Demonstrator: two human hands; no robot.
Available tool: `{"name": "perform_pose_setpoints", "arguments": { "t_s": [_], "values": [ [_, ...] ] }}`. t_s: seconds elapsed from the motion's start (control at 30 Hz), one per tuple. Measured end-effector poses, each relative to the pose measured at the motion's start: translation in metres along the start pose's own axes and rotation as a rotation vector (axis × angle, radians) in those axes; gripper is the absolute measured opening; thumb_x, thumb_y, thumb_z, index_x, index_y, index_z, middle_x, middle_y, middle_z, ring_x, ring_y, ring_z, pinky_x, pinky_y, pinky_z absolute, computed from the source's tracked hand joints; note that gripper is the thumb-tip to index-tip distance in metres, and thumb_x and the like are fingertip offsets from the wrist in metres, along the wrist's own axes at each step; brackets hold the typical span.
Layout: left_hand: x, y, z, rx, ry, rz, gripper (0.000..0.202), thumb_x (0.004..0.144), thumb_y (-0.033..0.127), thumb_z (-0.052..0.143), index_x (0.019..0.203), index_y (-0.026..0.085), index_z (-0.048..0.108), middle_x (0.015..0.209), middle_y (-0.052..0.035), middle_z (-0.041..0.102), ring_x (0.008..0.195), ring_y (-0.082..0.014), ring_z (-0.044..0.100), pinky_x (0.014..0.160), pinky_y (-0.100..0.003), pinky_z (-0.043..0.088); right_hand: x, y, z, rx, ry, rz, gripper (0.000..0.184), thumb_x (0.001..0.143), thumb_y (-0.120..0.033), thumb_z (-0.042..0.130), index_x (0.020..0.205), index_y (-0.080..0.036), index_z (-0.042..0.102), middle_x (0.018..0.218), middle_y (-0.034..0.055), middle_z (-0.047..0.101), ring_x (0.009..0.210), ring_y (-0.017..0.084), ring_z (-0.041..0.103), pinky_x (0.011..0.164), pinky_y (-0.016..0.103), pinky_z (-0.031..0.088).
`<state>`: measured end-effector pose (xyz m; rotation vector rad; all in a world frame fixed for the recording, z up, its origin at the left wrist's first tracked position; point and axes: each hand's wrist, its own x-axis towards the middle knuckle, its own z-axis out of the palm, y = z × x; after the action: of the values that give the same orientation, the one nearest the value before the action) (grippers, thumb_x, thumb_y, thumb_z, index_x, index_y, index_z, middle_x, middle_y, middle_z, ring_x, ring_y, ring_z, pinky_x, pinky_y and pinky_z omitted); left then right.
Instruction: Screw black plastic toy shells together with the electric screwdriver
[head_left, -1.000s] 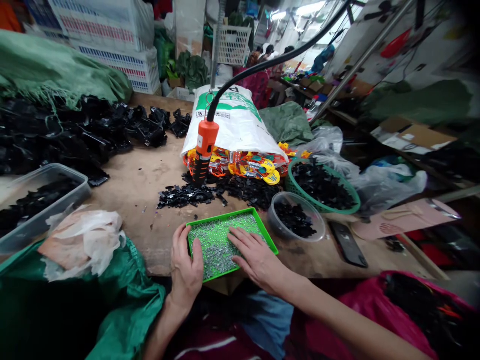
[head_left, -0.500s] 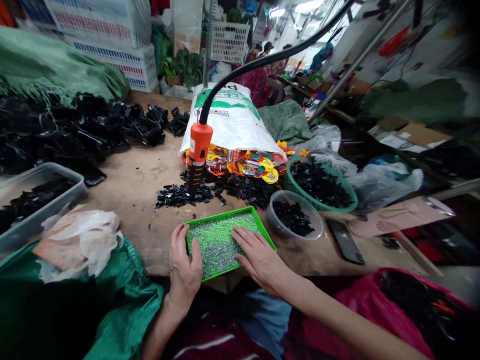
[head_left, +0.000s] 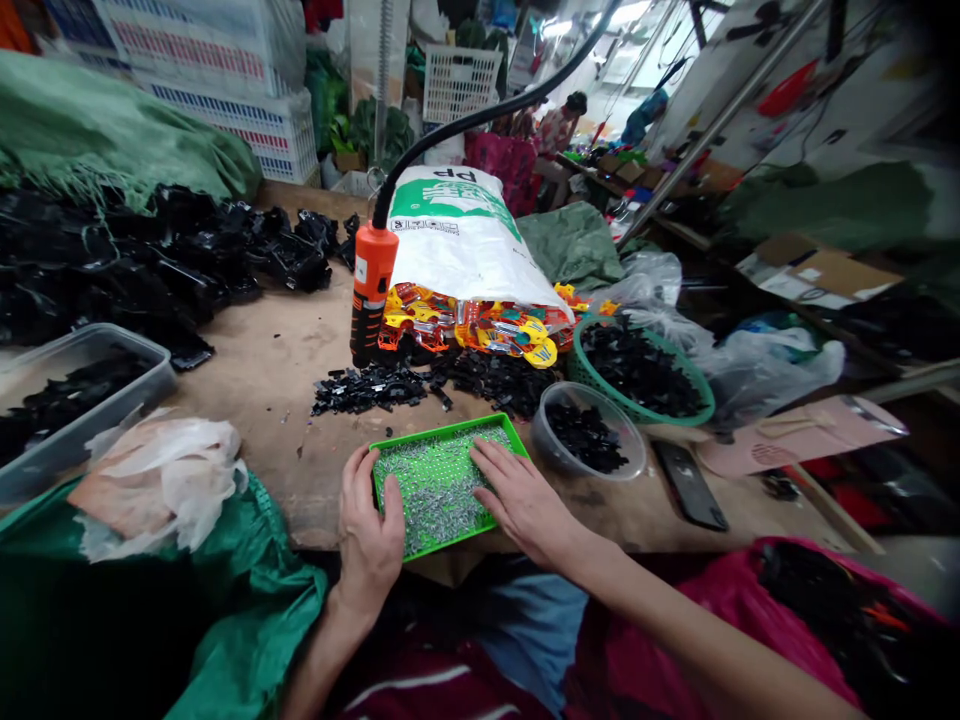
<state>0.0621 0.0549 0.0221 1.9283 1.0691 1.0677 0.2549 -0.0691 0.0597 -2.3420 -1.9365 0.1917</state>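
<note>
A shallow green tray (head_left: 442, 428) sits at the near edge of the table, tilted a little to one side in view. Small silver metal pieces (head_left: 442, 515) that look like screws lie over its perforated bottom, thickest along the near part. My left hand (head_left: 370, 520) grips the tray's left end, thumb inside the rim and fingers along the outside. Over the right part of the tray my right hand (head_left: 525, 505) lies flat, its fingers stretched out on the metal pieces. Beyond the tray hangs an orange and black electric screwdriver (head_left: 373, 290) on a black cable.
Loose black plastic pieces (head_left: 367, 388) lie behind the tray. A clear round tub (head_left: 637, 465), a green basket (head_left: 705, 410) and a phone (head_left: 690, 485) are at right. A white sack (head_left: 457, 250) spills colourful parts. A clear bin (head_left: 161, 365) stands left; people (head_left: 559, 130) work far back.
My right hand has shifted slightly right and away from me across the tray. The hanging screwdriver has swung left. My left hand and the tray stay nearly in place.
</note>
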Motion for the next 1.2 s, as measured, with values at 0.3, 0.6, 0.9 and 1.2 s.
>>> {"name": "perform_pose_setpoints", "arguments": {
  "t_s": [0.3, 0.6, 0.9, 1.2],
  "values": [
    [0.000, 0.000, 0.000, 0.015, 0.000, -0.002, 0.035, 0.095, 0.031, 0.044, 0.128, 0.019, 0.049, 0.136, -0.0125, 0.049, 0.129, -0.0229, 0.047, 0.110, -0.043, 0.039, -0.003, -0.016, -0.004, 0.027, -0.007, -0.092, 0.050, 0.101, -0.035, 0.038, 0.148, -0.020, 0.035, 0.156, 0.0103, 0.034, 0.143, 0.027, 0.032, 0.113, 0.051, 0.035],
    [0.000, -0.001, 0.000, 0.009, 0.012, 0.009, 0.036, 0.095, 0.030, 0.045, 0.128, 0.019, 0.050, 0.136, -0.0131, 0.049, 0.128, -0.0237, 0.047, 0.110, -0.044, 0.039, 0.003, -0.001, -0.002, 0.053, 0.024, -0.020, 0.048, 0.101, -0.036, 0.035, 0.146, -0.019, 0.038, 0.156, 0.0111, 0.034, 0.143, 0.026, 0.033, 0.112, 0.051, 0.037],
    [0.000, -0.002, 0.001, 0.014, 0.004, 0.004, 0.036, 0.094, 0.029, 0.045, 0.128, 0.020, 0.050, 0.136, -0.0126, 0.049, 0.129, -0.0241, 0.046, 0.111, -0.045, 0.038, -0.001, -0.009, -0.004, 0.071, -0.012, -0.060, 0.048, 0.101, -0.036, 0.035, 0.146, -0.018, 0.037, 0.156, 0.0111, 0.034, 0.143, 0.027, 0.033, 0.113, 0.052, 0.035],
    [0.000, -0.001, 0.002, 0.020, 0.013, 0.004, 0.035, 0.094, 0.029, 0.045, 0.128, 0.019, 0.050, 0.136, -0.0131, 0.049, 0.128, -0.0242, 0.047, 0.110, -0.045, 0.039, -0.004, -0.003, -0.003, 0.048, 0.011, -0.058, 0.048, 0.101, -0.035, 0.035, 0.147, -0.019, 0.036, 0.157, 0.0101, 0.033, 0.144, 0.027, 0.031, 0.113, 0.051, 0.036]
  ]
}}
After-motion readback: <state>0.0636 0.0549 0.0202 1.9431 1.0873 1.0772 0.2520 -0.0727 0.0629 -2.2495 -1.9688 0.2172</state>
